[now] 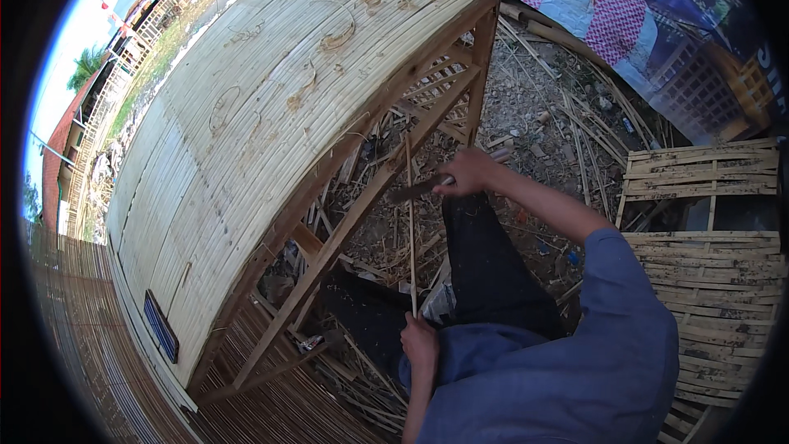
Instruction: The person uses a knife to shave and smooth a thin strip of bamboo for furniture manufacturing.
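Observation:
My left hand (420, 340) is closed around the lower end of a thin bamboo strip (412, 255), close to my waist. The strip points away from me, its far end by a slanted beam of the wooden frame. My right hand (467, 173) grips a knife, its dark blade (417, 190) pointing left. That blade lies across the upper part of the strip, seemingly touching it. The knife's handle is mostly covered by my fingers. Just left of both hands stands a bamboo-slat bench top (271, 107) on a wooden frame (362, 189).
Bamboo scraps and shavings (567, 127) litter the ground around my legs. Woven bamboo panels (699, 304) lie at the right. A printed sheet (625, 25) covers the far right. On the bench top are curled shavings (337, 37) and a dark blue flat object (161, 326).

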### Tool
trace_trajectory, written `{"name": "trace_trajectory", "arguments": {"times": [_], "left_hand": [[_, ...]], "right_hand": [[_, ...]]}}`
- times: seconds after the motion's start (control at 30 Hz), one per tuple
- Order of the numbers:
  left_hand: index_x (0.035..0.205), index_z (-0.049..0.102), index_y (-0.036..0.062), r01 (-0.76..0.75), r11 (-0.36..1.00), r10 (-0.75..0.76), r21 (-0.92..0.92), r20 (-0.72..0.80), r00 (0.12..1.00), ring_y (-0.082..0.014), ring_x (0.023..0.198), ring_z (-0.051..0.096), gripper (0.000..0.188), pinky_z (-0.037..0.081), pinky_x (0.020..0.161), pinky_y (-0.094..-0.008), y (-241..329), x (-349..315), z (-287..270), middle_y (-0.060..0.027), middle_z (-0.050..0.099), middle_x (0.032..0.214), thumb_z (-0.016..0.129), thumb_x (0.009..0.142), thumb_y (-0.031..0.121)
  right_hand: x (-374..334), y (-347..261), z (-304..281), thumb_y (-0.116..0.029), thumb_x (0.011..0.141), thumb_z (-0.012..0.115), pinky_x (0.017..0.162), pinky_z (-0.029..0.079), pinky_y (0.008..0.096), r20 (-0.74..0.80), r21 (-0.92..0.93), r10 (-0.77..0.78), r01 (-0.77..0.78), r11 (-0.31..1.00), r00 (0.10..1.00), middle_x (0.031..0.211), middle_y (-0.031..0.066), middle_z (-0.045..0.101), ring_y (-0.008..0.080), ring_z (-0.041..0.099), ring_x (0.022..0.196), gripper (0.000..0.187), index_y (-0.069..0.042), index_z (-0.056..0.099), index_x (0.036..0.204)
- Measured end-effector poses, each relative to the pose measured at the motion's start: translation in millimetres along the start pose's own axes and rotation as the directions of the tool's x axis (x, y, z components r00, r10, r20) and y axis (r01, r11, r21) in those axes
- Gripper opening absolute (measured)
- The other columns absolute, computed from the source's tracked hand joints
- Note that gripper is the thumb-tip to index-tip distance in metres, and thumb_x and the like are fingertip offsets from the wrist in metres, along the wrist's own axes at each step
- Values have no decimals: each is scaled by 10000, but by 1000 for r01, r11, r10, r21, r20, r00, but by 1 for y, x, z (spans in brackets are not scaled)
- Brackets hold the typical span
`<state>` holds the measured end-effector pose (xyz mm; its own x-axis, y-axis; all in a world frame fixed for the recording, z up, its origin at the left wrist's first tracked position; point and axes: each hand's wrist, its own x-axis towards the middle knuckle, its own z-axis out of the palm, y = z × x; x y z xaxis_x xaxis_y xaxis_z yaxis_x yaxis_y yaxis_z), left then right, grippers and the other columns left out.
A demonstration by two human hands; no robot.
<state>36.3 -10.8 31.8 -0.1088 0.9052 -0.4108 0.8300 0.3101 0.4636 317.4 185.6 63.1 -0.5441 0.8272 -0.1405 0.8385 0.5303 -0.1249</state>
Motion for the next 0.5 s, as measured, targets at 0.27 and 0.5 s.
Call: {"name": "trace_trajectory", "arguments": {"times": [0.27,0.5], "left_hand": [[921,515,-3,-19,1000,19,-24,12,1000,-486,806,590,258,474,685,-544,-17,-2,3,-304,608,787,454,924,248],[935,516,-11,-31,999,31,-40,-10,999,-486,796,588,266,468,684,-549,-17,-3,5,-302,606,778,449,927,246]], "right_hand": [[-3,-6,-12,-657,833,413,692,502,479,-3,240,276,-267,933,961,708,198,626,374,636,735,622,-88,658,894],[-4,-26,19,-650,836,411,677,507,473,-22,271,176,-163,949,984,708,181,631,369,635,715,606,-102,663,889]]}}
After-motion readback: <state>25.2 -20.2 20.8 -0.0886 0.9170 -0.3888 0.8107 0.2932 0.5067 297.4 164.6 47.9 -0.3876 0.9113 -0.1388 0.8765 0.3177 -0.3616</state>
